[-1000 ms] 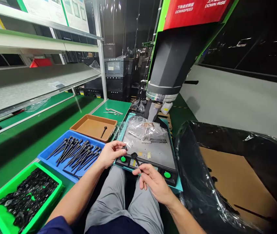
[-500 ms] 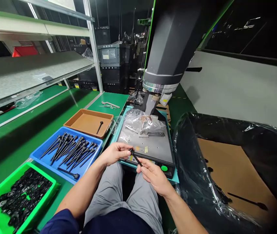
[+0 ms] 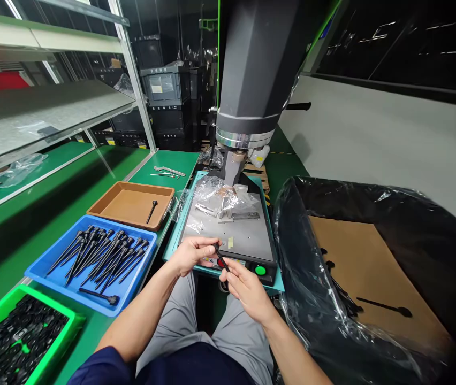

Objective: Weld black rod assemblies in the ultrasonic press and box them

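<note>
A black rod-shaped part (image 3: 221,259) with a thicker head is held between both hands above my lap. My left hand (image 3: 193,254) pinches its head end between thumb and fingers. Around its lower end, the fingers of my right hand (image 3: 244,283) are closed. Just beyond the hands is the machine's grey plate (image 3: 248,243), with a metal fixture (image 3: 226,215) and clear plastic film on it. To the left, a blue tray (image 3: 47,283) holds several similar black rods, a brown tray (image 3: 107,200) holds one, and a green bin (image 3: 67,331) holds many small black parts.
The large dark machine head (image 3: 248,75) hangs over the plate. A green button (image 3: 260,270) is at the plate's front right. On the right stands a plastic-lined box (image 3: 300,267) with black parts inside. Metal tools (image 3: 167,171) lie on the green bench behind the brown tray.
The camera view has turned right, so the trays, machine and box appear further left. Both hands still hold the black part, which is tilted slightly more upright.
</note>
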